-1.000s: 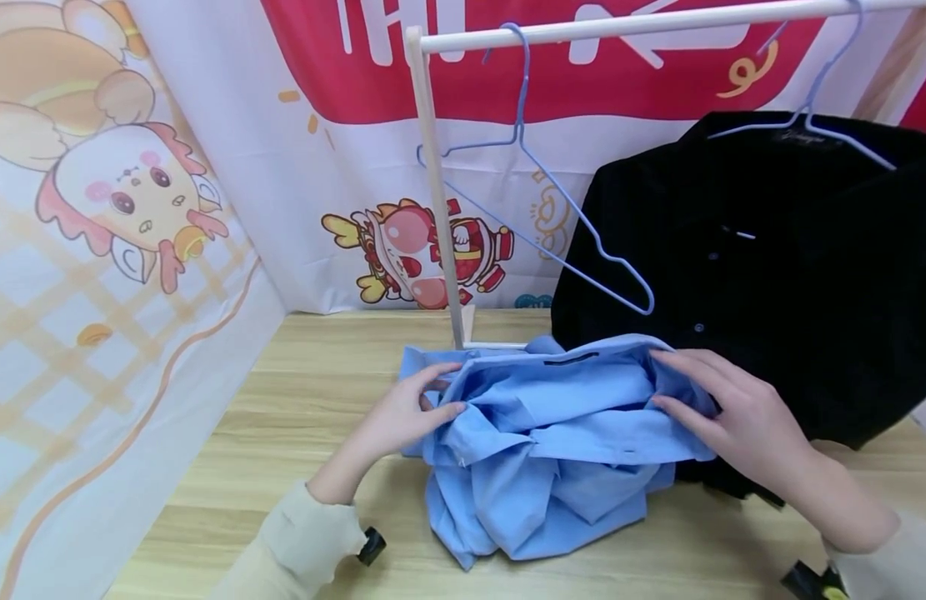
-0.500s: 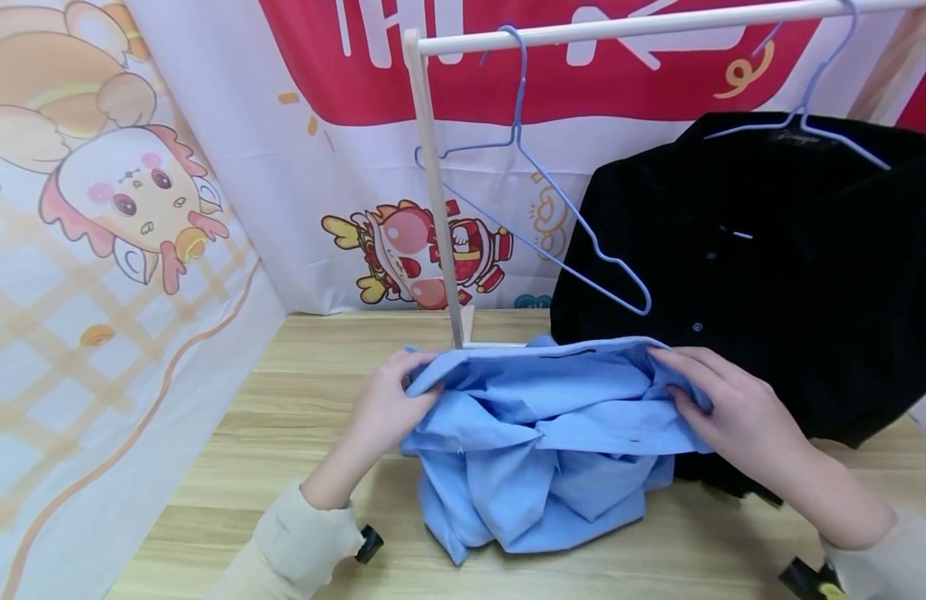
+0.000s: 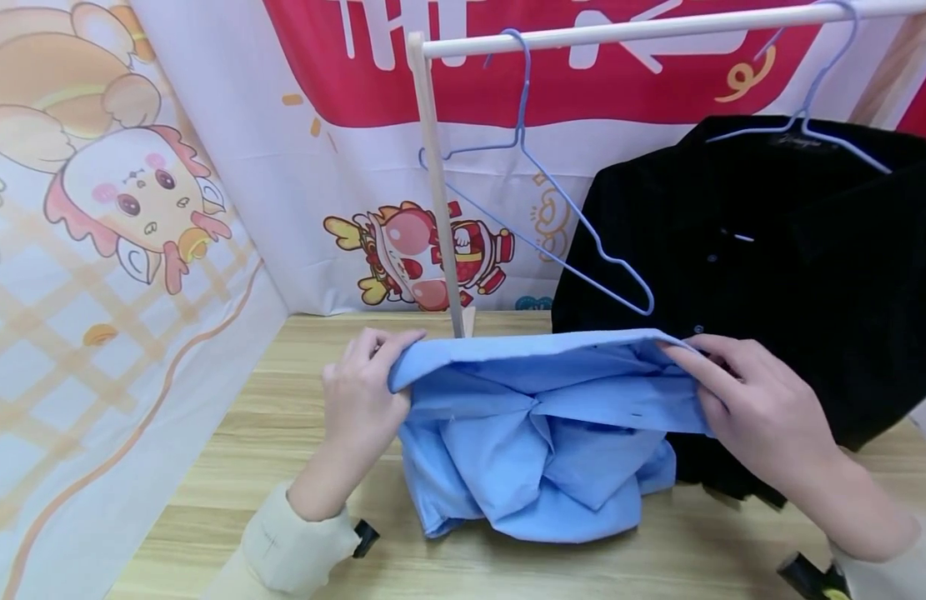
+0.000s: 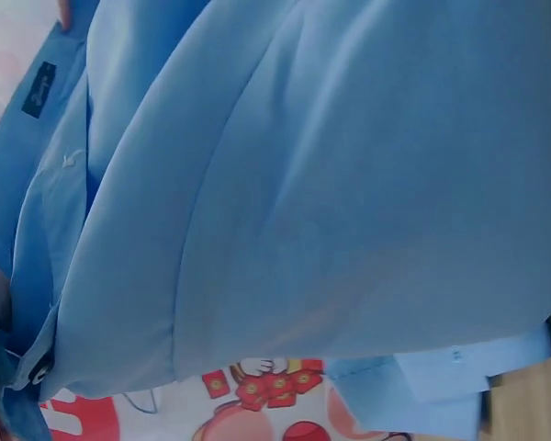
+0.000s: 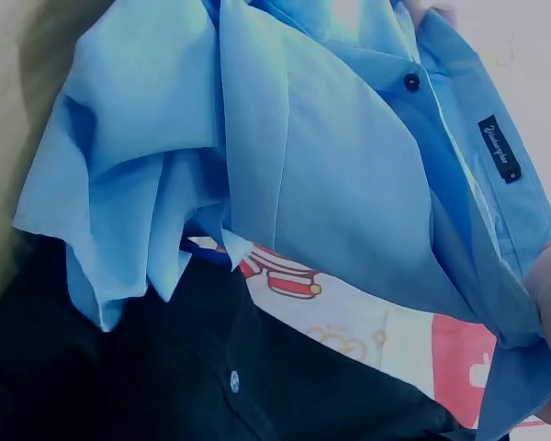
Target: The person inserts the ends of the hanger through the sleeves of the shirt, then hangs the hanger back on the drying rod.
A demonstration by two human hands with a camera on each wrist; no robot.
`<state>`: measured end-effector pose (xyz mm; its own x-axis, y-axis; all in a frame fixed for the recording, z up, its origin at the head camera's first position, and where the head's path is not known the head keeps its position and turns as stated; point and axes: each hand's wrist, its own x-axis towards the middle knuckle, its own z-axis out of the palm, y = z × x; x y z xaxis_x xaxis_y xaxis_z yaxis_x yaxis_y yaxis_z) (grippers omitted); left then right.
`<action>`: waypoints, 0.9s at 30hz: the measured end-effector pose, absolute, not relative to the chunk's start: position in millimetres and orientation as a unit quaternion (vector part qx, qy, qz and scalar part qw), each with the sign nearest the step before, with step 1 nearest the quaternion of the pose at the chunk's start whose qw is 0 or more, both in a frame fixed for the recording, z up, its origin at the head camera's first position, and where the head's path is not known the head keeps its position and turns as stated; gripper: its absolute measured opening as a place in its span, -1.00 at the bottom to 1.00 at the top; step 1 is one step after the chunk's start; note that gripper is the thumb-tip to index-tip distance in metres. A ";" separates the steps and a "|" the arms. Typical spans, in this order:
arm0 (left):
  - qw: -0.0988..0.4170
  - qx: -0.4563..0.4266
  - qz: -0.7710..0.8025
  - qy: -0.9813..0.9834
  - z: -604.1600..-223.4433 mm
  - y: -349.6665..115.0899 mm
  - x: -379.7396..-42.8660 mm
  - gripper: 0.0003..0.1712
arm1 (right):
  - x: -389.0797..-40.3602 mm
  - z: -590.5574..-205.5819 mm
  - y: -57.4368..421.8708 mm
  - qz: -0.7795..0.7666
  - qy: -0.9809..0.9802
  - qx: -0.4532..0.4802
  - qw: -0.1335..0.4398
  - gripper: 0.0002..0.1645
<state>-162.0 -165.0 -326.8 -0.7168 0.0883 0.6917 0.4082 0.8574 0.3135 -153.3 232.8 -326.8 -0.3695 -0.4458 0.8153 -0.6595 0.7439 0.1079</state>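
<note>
A light blue shirt (image 3: 508, 417) hangs bunched between my two hands, its collar edge stretched across the top. My left hand (image 3: 365, 387) grips the collar's left end, thumb on the near side. At the right end, my right hand (image 3: 763, 408) pinches the collar between thumb and fingers. The dark neck label (image 5: 500, 149) and a black button (image 5: 411, 82) show in the right wrist view. In the left wrist view the shirt's blue cloth (image 4: 349, 184) fills most of the frame. Its lower folds hang close over the wooden table (image 3: 297, 400).
Behind the shirt stands a rack with a white rail (image 3: 628, 32) and a wooden post (image 3: 438, 183). A bare blue hanger (image 3: 575, 208) hangs at its left. A black shirt (image 3: 770, 250) on another blue hanger (image 3: 808, 108) hangs at the right. Printed cloth (image 3: 342, 167) covers the walls.
My left hand has shifted left and up and now grips the collar's end. The collar edge is pulled straighter, its label turned from the head view, and the shirt's lower folds have risen slightly.
</note>
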 end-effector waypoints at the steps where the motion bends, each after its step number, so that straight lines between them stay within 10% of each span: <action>1: 0.335 -0.134 -0.220 -0.906 -328.5 -165.5 -162.8 -0.27 | -153.8 -328.0 232.8 0.116 -0.818 0.339 0.450 -0.43; 9: 0.156 -0.102 -0.205 -0.961 -349.9 -168.5 -173.1 -0.48 | -163.8 -353.4 237.9 0.120 -0.848 0.350 0.380 -0.54; 27: 0.050 -0.116 -0.455 -0.881 -353.9 -180.1 -181.7 -0.62 | -155.9 -341.8 234.1 0.218 -0.873 0.303 0.313 -0.34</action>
